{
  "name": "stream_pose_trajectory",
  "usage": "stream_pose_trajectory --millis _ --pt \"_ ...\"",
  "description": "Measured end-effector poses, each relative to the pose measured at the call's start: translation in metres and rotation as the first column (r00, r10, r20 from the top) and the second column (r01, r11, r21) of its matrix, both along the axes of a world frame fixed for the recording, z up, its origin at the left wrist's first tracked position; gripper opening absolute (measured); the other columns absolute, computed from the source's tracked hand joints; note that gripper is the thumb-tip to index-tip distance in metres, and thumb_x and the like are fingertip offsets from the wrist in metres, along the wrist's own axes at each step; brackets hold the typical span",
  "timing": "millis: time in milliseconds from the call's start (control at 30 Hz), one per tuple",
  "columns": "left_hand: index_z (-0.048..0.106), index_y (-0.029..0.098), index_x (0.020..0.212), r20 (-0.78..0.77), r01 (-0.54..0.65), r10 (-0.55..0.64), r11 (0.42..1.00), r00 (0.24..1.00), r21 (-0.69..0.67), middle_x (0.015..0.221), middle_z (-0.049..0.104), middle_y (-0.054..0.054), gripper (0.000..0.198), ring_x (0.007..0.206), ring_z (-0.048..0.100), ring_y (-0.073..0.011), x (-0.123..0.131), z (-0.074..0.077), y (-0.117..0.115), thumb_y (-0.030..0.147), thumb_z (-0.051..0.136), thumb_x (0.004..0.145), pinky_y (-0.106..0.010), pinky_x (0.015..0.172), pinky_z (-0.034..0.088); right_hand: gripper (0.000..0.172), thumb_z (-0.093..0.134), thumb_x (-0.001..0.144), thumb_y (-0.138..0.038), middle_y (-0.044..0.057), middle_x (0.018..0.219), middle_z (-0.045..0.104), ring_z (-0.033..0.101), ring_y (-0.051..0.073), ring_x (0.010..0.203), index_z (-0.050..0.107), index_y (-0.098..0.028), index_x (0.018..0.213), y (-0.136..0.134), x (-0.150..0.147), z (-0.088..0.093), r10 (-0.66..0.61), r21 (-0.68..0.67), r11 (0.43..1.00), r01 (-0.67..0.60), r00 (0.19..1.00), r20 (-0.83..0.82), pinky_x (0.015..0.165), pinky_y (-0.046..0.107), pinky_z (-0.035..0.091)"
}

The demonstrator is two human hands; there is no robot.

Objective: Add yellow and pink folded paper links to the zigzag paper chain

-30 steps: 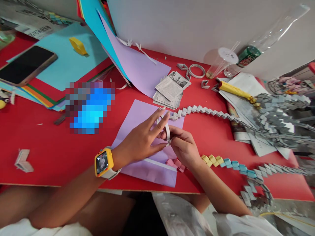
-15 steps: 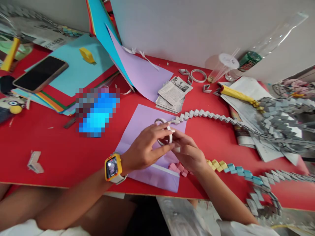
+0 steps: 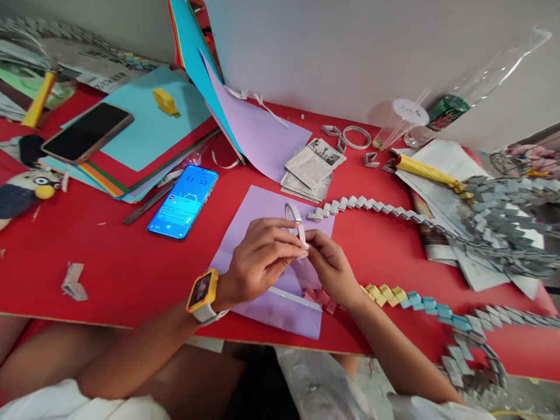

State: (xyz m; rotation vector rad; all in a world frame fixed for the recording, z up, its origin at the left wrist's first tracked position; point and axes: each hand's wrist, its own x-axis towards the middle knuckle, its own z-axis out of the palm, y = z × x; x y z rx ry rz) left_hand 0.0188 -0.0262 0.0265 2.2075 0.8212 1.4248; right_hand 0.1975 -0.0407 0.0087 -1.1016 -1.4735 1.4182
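A roll of white tape (image 3: 301, 233) is held upright between both hands over a purple paper sheet (image 3: 236, 233). The fingers of my left hand (image 3: 262, 254) are closed on the roll's near side, and a watch (image 3: 203, 291) sits on that wrist. My right hand (image 3: 335, 265) pinches the roll's lower right edge with thumb and forefinger. Below the hands, a white strip (image 3: 294, 298) lies across the purple sheet. A folded-paper chain with pink (image 3: 321, 297), yellow (image 3: 385, 294) and blue (image 3: 435, 306) links passes partly behind my right forearm. A grey chain (image 3: 363, 202) ends just beyond the hands.
A lit phone (image 3: 184, 201) lies left of the purple sheet. Farther left, a dark phone (image 3: 87, 132) rests on coloured papers (image 3: 153, 122). Newspaper pieces (image 3: 312, 166), a cup (image 3: 400, 119) and a bottle (image 3: 441, 116) stand or lie at the back. Grey chains (image 3: 503, 221) pile up at right.
The tape roll has turned more edge-on. My left fingers have drawn together on it, and my right hand has closed into a pinch at its lower edge. The whole view has shifted slightly.
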Motion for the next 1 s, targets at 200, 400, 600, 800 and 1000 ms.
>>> stream_pose_trajectory --millis 200,400,600,800,1000 --pt "0.065 0.021 0.094 0.173 0.055 -0.025 0.984 0.985 -0.167 0.094 0.073 -0.004 0.012 0.099 0.069 -0.0194 -0.001 -0.003 0.001 0.011 0.064 0.086 -0.038 0.089 0.057 0.02 0.054 0.096 -0.028 0.001 0.096 0.072 0.065 0.015 0.092 0.069 -0.023 0.108 0.003 0.002 0.003 -0.021 -0.016 1.0 0.02 0.999 -0.043 0.088 0.028 0.048" --pt "0.066 0.018 0.091 0.322 0.07 0.066 0.917 0.944 -0.393 0.09 0.073 -0.005 0.009 0.091 0.07 -0.0179 -0.003 -0.008 0.003 0.012 0.068 0.084 -0.034 0.084 0.058 0.023 0.058 0.094 -0.03 0.002 0.088 0.073 0.067 0.016 0.086 0.072 -0.022 0.11 0.002 0.002 0.005 -0.048 -0.066 0.997 0.041 0.992 -0.114 0.091 0.033 0.05" --pt "0.066 0.018 0.093 0.265 0.141 -0.061 0.944 0.962 -0.297 0.093 0.073 -0.006 0.014 0.091 0.071 -0.0178 -0.002 -0.003 0.0 0.007 0.067 0.083 -0.032 0.08 0.059 0.019 0.064 0.089 -0.03 0.002 0.083 0.071 0.066 0.018 0.087 0.075 -0.025 0.104 0.004 0.005 -0.005 -0.137 -0.118 0.987 0.114 0.967 -0.214 0.091 0.035 0.051" --pt "0.066 0.018 0.092 0.205 0.15 -0.098 0.955 0.974 -0.257 0.095 0.074 -0.008 0.012 0.092 0.071 -0.0193 -0.002 -0.003 -0.003 0.01 0.065 0.084 -0.034 0.08 0.06 0.02 0.069 0.085 -0.034 0.003 0.081 0.071 0.065 0.02 0.086 0.076 -0.025 0.101 0.004 0.004 -0.008 -0.243 -0.163 0.965 0.206 0.937 -0.251 0.091 0.04 0.05" --pt "0.066 0.02 0.093 0.263 0.103 -0.053 0.979 0.963 -0.179 0.089 0.073 -0.004 0.018 0.082 0.072 -0.0157 -0.007 0.018 -0.018 0.005 0.065 0.083 -0.028 0.07 0.061 0.018 0.062 0.089 -0.036 0.003 0.079 0.067 0.062 0.019 0.083 0.073 -0.021 0.088 0.013 0.011 -0.006 -0.403 -0.003 0.913 0.408 0.901 -0.162 0.088 0.037 0.049"
